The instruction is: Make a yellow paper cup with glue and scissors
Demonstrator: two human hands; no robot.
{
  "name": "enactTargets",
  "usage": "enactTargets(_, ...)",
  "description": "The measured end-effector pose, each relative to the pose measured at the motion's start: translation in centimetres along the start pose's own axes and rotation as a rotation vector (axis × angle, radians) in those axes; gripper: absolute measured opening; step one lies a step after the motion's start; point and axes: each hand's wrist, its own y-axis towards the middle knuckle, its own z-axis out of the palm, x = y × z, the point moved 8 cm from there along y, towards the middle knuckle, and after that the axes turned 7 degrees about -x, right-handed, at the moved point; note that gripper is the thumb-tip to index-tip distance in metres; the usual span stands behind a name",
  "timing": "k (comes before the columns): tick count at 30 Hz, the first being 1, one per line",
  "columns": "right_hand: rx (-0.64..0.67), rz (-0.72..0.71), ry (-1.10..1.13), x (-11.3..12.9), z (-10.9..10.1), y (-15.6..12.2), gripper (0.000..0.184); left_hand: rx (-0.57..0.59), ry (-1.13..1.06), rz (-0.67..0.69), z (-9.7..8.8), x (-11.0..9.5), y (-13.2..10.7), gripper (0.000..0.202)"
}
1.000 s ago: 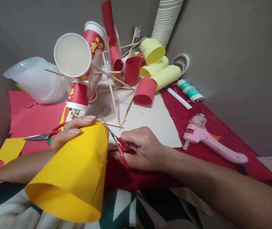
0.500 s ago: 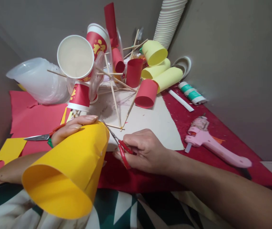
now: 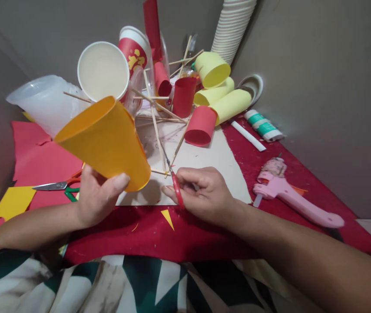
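Observation:
My left hand [image 3: 98,198] grips the narrow end of an orange-yellow paper cone [image 3: 107,139], which tilts up and to the left with its wide mouth raised. My right hand [image 3: 201,193] is closed on small red-handled scissors [image 3: 176,188], blades pointing away, resting on the beige card sheet [image 3: 218,165]. A small yellow paper triangle [image 3: 167,218] lies on the red table covering [image 3: 159,239] just below the scissors.
Behind stand paper cups [image 3: 102,71], wooden sticks [image 3: 154,126], red paper tubes [image 3: 201,126] and yellow paper tubes [image 3: 229,104]. A pink glue gun [image 3: 289,195] lies right, a glue stick [image 3: 262,126] beyond it. Second scissors [image 3: 58,186] lie left on red paper; a cup stack [image 3: 233,28] leans in the corner.
My left hand turned the cone over and lifted it, so its wide mouth now faces up-left instead of toward me. A cut yellow triangle now lies on the red covering. The scissors shifted slightly.

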Motion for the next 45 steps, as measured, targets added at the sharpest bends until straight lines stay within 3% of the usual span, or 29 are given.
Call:
enactTargets(6,-0.121,0.081,-0.045,-0.8,-1.1,0.1,0.054,0.117,-0.311,-0.389,3.2,1.8,0.5,0.046)
enactTargets(10,-0.182,0.127,-0.055,-0.9,-1.6,0.2,0.054,0.219,-0.328,-0.499,4.0,3.2,0.2,0.043)
enactTargets(14,-0.239,0.1,-0.065,-0.7,-2.1,0.3,0.059,0.29,-0.181,-0.407,4.1,3.8,0.6,0.044)
enactTargets(20,-0.333,0.038,-0.133,-0.1,-3.0,0.5,0.063,0.379,0.247,-0.059,4.2,4.2,0.2,0.049)
enactTargets(27,-0.311,0.042,-0.076,-1.3,-2.3,0.6,0.064,0.471,0.326,0.057,5.3,5.3,-1.5,0.063)
enactTargets(31,-0.273,0.032,-0.078,-1.7,-1.8,0.6,0.064,0.472,0.254,0.033,4.6,5.1,-2.2,0.082)
enactTargets(34,-0.235,0.021,-0.063,-1.8,-1.4,0.5,0.063,0.478,0.11,-0.053,4.1,5.3,-2.6,0.085)
enactTargets(38,-0.174,0.018,-0.041,-1.9,-0.7,0.4,0.062,0.458,0.062,-0.122,4.0,5.3,-2.4,0.077)
enactTargets(42,-0.107,0.029,-0.026,-2.4,-0.2,0.4,0.06,0.459,0.109,-0.137,4.4,5.0,-2.1,0.054)
enactTargets(45,-0.101,0.032,-0.012,-2.6,-0.4,0.5,0.059,0.376,0.136,-0.133,3.5,4.6,-2.1,0.049)
